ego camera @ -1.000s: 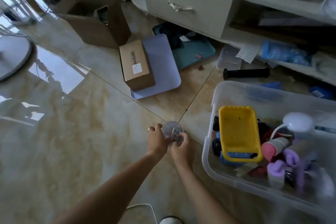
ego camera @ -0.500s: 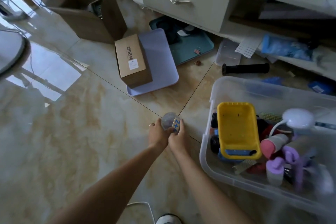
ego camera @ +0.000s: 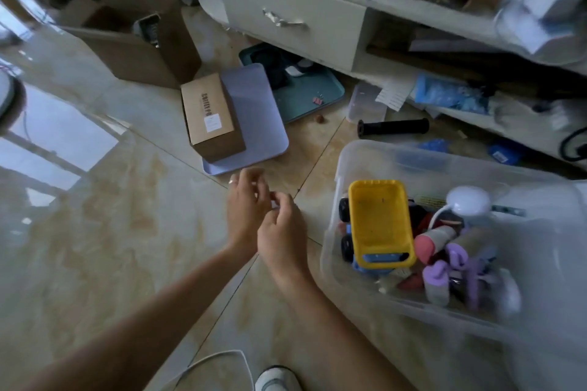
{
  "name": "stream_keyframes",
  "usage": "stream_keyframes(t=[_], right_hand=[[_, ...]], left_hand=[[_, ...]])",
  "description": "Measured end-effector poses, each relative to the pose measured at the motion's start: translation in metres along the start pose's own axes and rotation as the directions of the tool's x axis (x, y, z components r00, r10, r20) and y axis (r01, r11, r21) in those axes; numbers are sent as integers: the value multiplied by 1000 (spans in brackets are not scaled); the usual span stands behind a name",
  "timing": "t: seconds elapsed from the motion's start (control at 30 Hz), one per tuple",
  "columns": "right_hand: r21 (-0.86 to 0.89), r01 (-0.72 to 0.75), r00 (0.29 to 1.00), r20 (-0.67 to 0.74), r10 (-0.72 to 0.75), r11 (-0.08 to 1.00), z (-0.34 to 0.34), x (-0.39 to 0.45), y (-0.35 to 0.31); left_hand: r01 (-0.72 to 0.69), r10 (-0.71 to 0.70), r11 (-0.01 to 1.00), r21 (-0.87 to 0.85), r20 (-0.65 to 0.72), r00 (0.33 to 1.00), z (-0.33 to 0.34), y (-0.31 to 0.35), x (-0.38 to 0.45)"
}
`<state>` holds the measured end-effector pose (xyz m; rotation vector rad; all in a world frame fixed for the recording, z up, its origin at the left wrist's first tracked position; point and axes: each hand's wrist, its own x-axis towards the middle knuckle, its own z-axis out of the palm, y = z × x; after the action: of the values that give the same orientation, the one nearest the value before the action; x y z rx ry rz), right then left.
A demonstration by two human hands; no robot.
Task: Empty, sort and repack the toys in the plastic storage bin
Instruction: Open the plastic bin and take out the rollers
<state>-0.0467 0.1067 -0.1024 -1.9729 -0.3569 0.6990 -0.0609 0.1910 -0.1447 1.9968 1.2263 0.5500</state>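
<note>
A clear plastic storage bin (ego camera: 339, 168) stands on the floor at the right. It holds a yellow and blue toy truck (ego camera: 379, 219), a white round-headed toy (ego camera: 469, 200), a pink-tipped cylinder (ego camera: 432, 240) and purple toys (ego camera: 440, 276). Left of the bin, my left hand (ego camera: 246, 209) and my right hand (ego camera: 281, 232) meet above the floor with curled fingers. Between them only a pale sliver of a small clear toy (ego camera: 273, 205) shows; the rest is hidden by my fingers.
A closed cardboard box (ego camera: 211, 117) lies on a lavender tray (ego camera: 257, 124), with a teal tray (ego camera: 314, 94) behind it. An open carton (ego camera: 136, 41) stands far left and a black roller (ego camera: 392, 127) beyond the bin. A white cabinet (ego camera: 292, 19) lines the back.
My hands have closed together over the small clear toy, which now is almost hidden. The camera has tilted up, so more of the cabinet shows. The bin's contents have not moved.
</note>
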Motion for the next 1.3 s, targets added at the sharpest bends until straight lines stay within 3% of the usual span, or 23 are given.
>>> stream_keyframes(t=[0.1, 0.23, 0.4, 0.57, 0.67, 0.8, 0.9, 1.0, 1.07, 1.2, 1.3], right_hand=[[18, 142, 985, -99, -140, 990, -52, -13, -26], [25, 160, 958, -243, -150, 987, -112, -15, -17], [-120, 0, 981, -190, -23, 993, -171, -10, 44], [-284, -135, 975, -211, 76, 949, -209, 8, 118], [-335, -147, 944, -328, 31, 931, -226, 16, 150], [-452, -302, 821, -571, -12, 840, -243, 22, 181], [-417, -305, 882, -464, 88, 857, -249, 28, 198], [-335, -261, 925, -355, 136, 905, -252, 30, 201], [-308, -254, 914, -387, 123, 917, -256, 28, 200], [-165, -309, 880, -422, 216, 937, -259, 25, 201], [14, -367, 849, -404, 341, 930, -268, 29, 196]], left_hand=[[-236, 231, 965, -112, -53, 971, -8, 66, -11], [-343, 356, 924, -169, 52, 933, 23, 117, -39], [-225, 241, 971, -86, 384, 891, 82, 126, -74], [-314, 110, 939, 142, 739, 665, 128, 115, -100], [-403, 114, 900, 166, 802, 586, 149, 111, -113], [-358, 123, 925, 128, 791, 599, 172, 113, -120], [-344, 119, 929, 135, 772, 625, 186, 118, -125], [-218, 42, 963, 159, 710, 702, 195, 124, -128], [-127, -35, 975, 180, 694, 719, 199, 125, -128], [-28, -154, 974, 224, 747, 647, 201, 124, -132], [-6, -174, 970, 242, 714, 678, 200, 127, -135]])
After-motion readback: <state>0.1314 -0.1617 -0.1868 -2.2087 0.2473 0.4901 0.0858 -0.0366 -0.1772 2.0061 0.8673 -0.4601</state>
